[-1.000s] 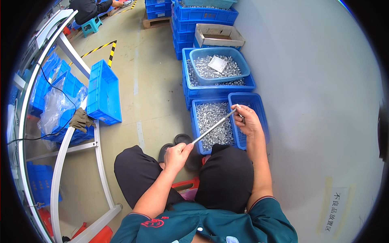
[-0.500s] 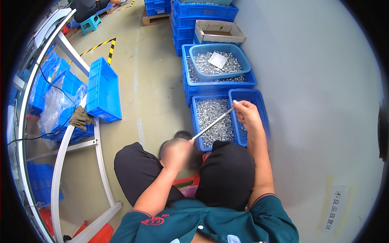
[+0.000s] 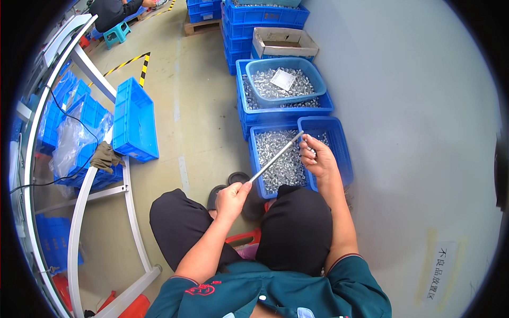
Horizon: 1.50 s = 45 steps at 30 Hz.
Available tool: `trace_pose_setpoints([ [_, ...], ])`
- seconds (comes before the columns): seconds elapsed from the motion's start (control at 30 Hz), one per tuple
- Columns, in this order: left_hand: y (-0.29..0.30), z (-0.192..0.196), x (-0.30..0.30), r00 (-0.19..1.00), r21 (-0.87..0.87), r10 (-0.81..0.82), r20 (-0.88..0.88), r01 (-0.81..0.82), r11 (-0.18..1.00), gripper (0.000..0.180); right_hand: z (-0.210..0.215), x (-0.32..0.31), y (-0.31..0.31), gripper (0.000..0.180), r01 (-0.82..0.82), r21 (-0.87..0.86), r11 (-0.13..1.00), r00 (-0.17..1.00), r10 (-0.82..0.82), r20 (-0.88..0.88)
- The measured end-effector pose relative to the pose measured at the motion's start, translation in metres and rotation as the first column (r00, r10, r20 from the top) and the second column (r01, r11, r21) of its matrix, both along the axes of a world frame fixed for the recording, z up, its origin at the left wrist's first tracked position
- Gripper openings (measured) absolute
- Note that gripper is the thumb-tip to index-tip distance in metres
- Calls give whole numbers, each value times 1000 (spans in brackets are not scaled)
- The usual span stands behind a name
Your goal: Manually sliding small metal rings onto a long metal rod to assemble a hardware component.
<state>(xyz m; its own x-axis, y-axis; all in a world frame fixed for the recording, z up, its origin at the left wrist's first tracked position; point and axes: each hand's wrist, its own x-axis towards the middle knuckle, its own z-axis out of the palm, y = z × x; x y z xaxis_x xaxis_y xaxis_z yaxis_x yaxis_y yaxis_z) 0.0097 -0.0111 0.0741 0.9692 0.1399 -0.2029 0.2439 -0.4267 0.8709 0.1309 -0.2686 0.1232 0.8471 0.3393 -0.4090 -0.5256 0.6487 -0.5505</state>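
My left hand (image 3: 232, 202) is closed round one end of a thin, straight metal rod (image 3: 275, 157), above my knees. The rod slants up and to the right, its far tip close to the fingertips of my right hand (image 3: 322, 160). That hand is closed, thumb and forefinger pinched near the tip; what lies in its fingers is too small to make out. Beneath the rod stands a blue bin (image 3: 254, 165) full of small silver metal parts (image 3: 275, 140). A blue basket (image 3: 343, 151), partly hidden by my right hand, adjoins it.
Beyond are a light-blue basin (image 3: 254, 87) of metal parts, an open box (image 3: 283, 51) and stacked blue crates (image 3: 238, 40) along the wall. At left, a white metal frame (image 3: 79, 222) borders an empty blue crate (image 3: 135, 122). Another person (image 3: 108, 13) sits far left.
My right hand has lowered slightly and its fingers have moved off the rod's tip, which now shows bare. My left hand still grips the other end.
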Motion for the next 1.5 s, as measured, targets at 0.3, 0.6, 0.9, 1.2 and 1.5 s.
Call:
trace_pose_setpoints([
  [0.3,0,9,-4,997,-23,-66,44,67,998,45,3,2,0,19,42,266,963,998,-29,-52],
  [0.6,3,-3,-3,999,-17,-16,42,17,1000,48,33,-11,27,31,-56,-377,925,985,112,129],
  [0.9,3,-9,0,999,-107,44,-10,-45,993,50,6,-5,7,14,50,73,996,985,-37,-168],
  [1.2,-1,0,-5,998,-83,-66,13,67,994,45,-8,8,-5,18,175,300,938,983,-151,-101],
  [1.5,-1,5,-5,996,6,-87,8,87,996,46,-8,6,-9,23,123,351,928,991,-99,-85],
])
